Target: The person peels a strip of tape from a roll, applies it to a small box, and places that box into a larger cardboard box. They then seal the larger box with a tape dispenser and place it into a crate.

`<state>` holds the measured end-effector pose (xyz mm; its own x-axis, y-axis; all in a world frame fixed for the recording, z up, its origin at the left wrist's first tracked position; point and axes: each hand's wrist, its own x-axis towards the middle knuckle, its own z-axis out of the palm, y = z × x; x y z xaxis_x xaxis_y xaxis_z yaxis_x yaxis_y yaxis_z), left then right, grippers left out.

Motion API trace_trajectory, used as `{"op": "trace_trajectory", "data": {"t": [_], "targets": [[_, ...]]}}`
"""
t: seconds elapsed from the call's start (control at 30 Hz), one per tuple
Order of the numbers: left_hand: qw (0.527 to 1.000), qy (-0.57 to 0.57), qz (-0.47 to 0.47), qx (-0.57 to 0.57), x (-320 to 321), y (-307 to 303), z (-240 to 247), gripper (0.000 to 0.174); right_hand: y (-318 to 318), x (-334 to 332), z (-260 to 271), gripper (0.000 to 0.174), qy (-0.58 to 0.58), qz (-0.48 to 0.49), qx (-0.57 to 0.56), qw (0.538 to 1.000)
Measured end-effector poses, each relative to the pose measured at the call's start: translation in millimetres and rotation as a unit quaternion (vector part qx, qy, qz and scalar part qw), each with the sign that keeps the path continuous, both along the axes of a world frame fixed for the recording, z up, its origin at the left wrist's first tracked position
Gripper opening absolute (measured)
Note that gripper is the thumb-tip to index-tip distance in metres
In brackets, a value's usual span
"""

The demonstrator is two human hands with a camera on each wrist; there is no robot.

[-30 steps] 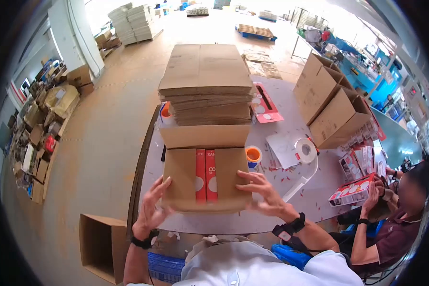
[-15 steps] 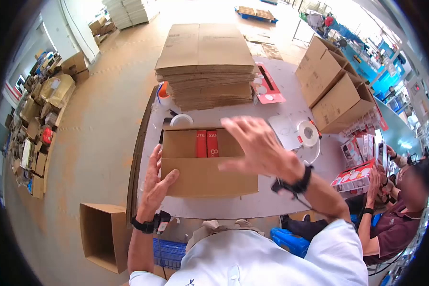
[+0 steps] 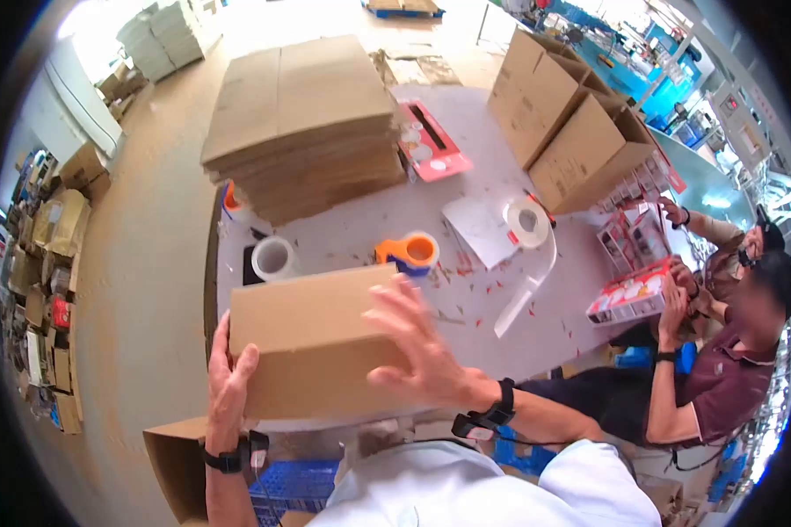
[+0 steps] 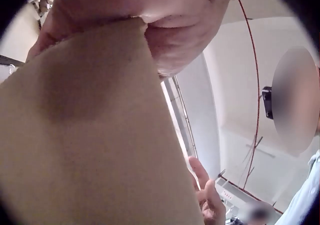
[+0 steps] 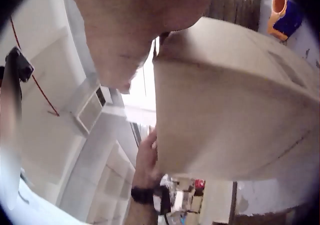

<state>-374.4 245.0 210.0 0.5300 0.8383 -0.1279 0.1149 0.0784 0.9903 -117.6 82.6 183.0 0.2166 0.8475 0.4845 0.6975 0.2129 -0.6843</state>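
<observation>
A brown cardboard box (image 3: pixel 312 316) sits at the near edge of the table, its top flaps folded over and its contents hidden. My left hand (image 3: pixel 230 382) grips the box's left end, thumb on the near face and fingers round the side. Over the right end is my right hand (image 3: pixel 417 347), fingers spread and slightly bent, overlapping the box in the head view. The right wrist view shows the box's end face (image 5: pixel 230 120) close by. Beyond the box lie an orange and blue tape dispenser (image 3: pixel 409 252) and a roll of tape (image 3: pixel 274 258).
Flattened cartons (image 3: pixel 303 114) are stacked at the back left. Two open cartons (image 3: pixel 589 145) stand at the right, beside red-and-white packages (image 3: pixel 628 294) handled by a seated person (image 3: pixel 721 378). A white tape roll (image 3: pixel 527 221) lies on paper (image 3: pixel 479 230). An open carton (image 3: pixel 171 457) sits at lower left.
The box's near flap has come down, covering the red packages inside. My right hand has lowered toward the box's right end. The head view has turned, shifting the scene left.
</observation>
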Motion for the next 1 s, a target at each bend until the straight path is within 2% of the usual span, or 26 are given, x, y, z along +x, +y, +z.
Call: {"op": "trace_trajectory", "data": {"t": [0.07,0.17,0.2,0.23,0.27,0.3,0.4,0.43,0.53,0.67,0.73,0.77,0.83,0.9,0.97,1.0], "targets": [[1.000,-0.014,0.007,-0.008,-1,3,2,0.073,16,54,-8,0.053,0.056,-0.083,0.080,0.992],[1.000,-0.006,0.002,-0.016,-2,4,16,0.077,53,136,-101,0.061,0.049,-0.090,-0.106,0.989],[1.000,-0.009,-0.010,-0.022,-3,8,15,0.076,63,151,-144,0.065,0.010,-0.085,-0.192,0.978],[0.999,0.009,0.008,-0.050,4,4,30,0.077,72,159,-179,0.069,-0.081,-0.079,-0.220,0.969],[0.996,0.031,0.026,-0.082,8,-5,47,0.078,79,165,-193,0.063,-0.136,-0.047,-0.256,0.956],[0.991,0.054,0.045,-0.117,14,-10,55,0.079,89,169,-193,0.063,-0.143,-0.019,-0.365,0.920],[0.992,0.071,0.033,-0.099,6,3,27,0.082,97,174,-224,0.033,-0.179,-0.013,-0.324,0.929],[0.992,0.035,0.053,-0.113,8,5,20,0.082,100,173,-233,0.025,-0.146,-0.049,-0.304,0.940],[0.988,0.053,0.057,-0.130,12,6,28,0.079,100,176,-243,0.018,-0.115,-0.057,-0.289,0.949],[0.989,0.077,0.058,-0.114,8,9,26,0.073,99,191,-251,0.025,-0.137,-0.015,-0.255,0.957],[0.988,0.084,0.039,-0.122,-3,18,16,0.069,94,203,-245,0.030,-0.152,-0.001,-0.215,0.965],[0.988,0.086,0.027,-0.125,-8,21,12,0.067,87,209,-240,0.032,-0.103,-0.003,-0.243,0.965],[0.986,0.099,0.016,-0.131,-14,22,11,0.064,69,207,-173,0.037,-0.003,-0.010,-0.290,0.957],[0.988,0.091,0.000,-0.123,-18,25,16,0.062,47,198,-109,0.036,0.136,-0.080,-0.250,0.955],[0.992,0.059,-0.014,-0.109,-18,22,13,0.062,33,197,-67,0.041,0.251,-0.097,-0.142,0.952],[0.994,0.026,-0.026,-0.104,-21,22,5,0.065,21,188,-15,0.049,0.247,-0.085,-0.130,0.957]]}}
